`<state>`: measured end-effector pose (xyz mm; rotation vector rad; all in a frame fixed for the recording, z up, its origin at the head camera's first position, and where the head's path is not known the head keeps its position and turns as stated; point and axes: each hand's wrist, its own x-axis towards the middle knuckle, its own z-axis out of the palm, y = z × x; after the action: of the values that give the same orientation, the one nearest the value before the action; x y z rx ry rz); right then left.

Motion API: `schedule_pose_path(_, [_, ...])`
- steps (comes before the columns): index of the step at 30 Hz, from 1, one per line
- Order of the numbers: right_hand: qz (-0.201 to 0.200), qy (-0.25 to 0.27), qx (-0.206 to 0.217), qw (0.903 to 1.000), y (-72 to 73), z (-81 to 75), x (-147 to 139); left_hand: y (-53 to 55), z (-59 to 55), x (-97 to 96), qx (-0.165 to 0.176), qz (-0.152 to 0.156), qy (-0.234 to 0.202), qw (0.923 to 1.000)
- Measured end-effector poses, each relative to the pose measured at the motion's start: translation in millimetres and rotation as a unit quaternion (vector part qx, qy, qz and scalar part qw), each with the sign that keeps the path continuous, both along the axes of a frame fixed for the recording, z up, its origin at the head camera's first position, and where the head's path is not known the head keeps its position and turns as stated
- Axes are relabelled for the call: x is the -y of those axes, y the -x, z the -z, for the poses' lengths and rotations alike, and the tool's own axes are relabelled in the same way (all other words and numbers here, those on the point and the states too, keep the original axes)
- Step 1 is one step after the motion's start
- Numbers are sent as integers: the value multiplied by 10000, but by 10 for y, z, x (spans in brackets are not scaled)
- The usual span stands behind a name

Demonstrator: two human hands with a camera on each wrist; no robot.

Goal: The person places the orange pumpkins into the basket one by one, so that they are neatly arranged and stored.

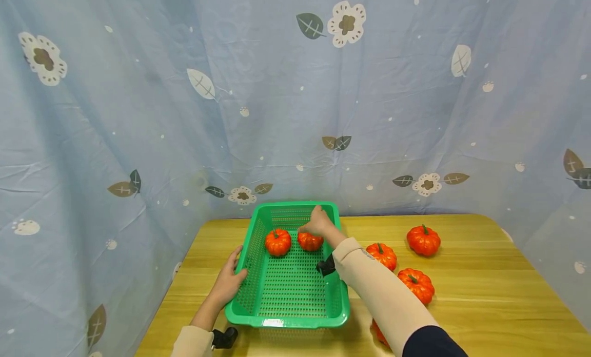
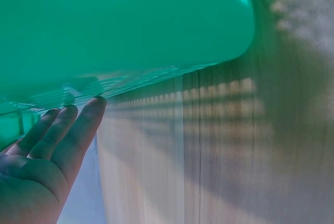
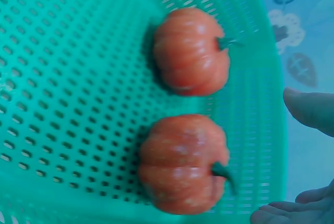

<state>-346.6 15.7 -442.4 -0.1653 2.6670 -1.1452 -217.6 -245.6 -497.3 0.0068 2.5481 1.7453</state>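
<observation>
A green plastic basket (image 1: 287,322) with perforated walls stands on the wooden table. Two small orange-red pumpkins with green stems lie at its far end: a left pumpkin (image 1: 278,243) and a right pumpkin (image 1: 310,242). At the basket's left side, my left hand (image 1: 226,281) holds the rim, its thumb over the edge. In the left wrist view, fingers (image 2: 78,135) lie along the outer wall. My right hand (image 1: 319,224) is over the right pumpkin, hiding part of it in the head view. Its thumb (image 3: 313,110) and fingers are spread apart with nothing between them.
Right of the basket lie several more pumpkins: one at the back (image 1: 423,240), one nearer (image 1: 416,285), and others partly hidden by the right sleeve (image 1: 383,290). A blue patterned curtain (image 1: 295,116) hangs behind the table (image 1: 489,280).
</observation>
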Motion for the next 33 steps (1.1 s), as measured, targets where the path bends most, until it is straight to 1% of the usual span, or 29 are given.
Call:
schedule_pose_path(5, [-48,297,-220,9993,17,-142,-80,-5,-5,0,-29,29,-19,10000])
schedule_pose_path(10, [129,537,-458,9974,58,-228,-269,0,-9,-7,-20,35,-32,10000])
schedule_pose_path(13, [308,603,-462,9966,75,-272,-402,5,-6,-6,-16,13,7,10000])
schedule_pose_path(18, [475,635,-376,9961,97,-311,-627,12,0,-3,-54,-8,-2,10000])
schedule_pose_path(23, [626,603,-330,9957,130,-297,-951,14,2,-15,-80,37,-31,10000])
schedule_pose_path(26, [747,559,-305,9952,140,-241,-1185,11,0,-19,-93,77,-33,9999])
schedule_pose_path(28, [816,420,-283,9954,140,-188,-1333,8,-3,-19,-90,68,-28,9999])
schedule_pose_path(33, [835,114,-242,9961,116,-71,-1628,-6,-11,-13,-68,13,46,10000])
